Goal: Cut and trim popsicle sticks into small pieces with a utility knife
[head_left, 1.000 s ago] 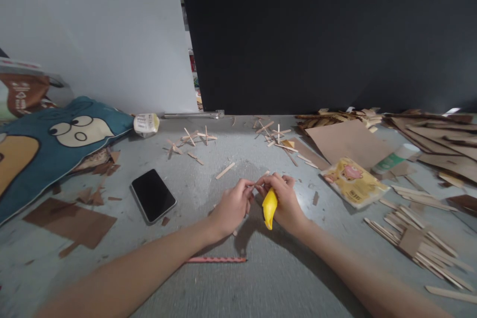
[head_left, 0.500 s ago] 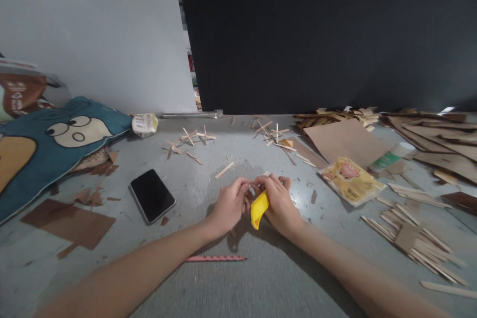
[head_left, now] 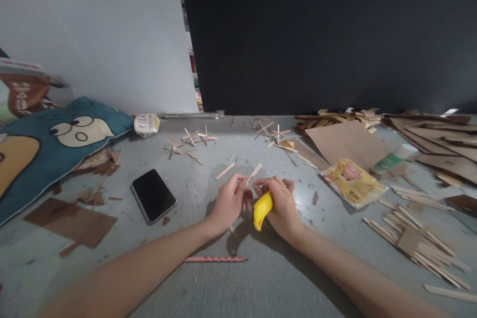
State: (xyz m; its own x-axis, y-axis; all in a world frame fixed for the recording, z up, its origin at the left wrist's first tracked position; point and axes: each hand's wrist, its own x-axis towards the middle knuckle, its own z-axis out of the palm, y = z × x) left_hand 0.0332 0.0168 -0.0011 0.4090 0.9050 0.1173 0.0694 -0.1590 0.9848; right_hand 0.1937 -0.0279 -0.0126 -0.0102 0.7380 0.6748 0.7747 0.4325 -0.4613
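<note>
A thin pale wooden craft stick (head_left: 254, 172) is pinched in the fingertip grip of the left hand (head_left: 227, 203), mid-floor, its free end tilted toward the far edge of the grey floor (head_left: 261, 278). A yellow curved plastic tool (head_left: 262, 208) is clenched in the right hand (head_left: 282, 204), just beside the stick's held end. A black smartphone (head_left: 153, 195) is laid leftward, and a pink twisted pencil (head_left: 215, 259) nearer the near edge.

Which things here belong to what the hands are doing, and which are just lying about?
In use: stick in left hand, yellow tool in right hand.
Lying about: phone, pink pencil, pillow, bottle, yellow packet, cardboard sheet.
</note>
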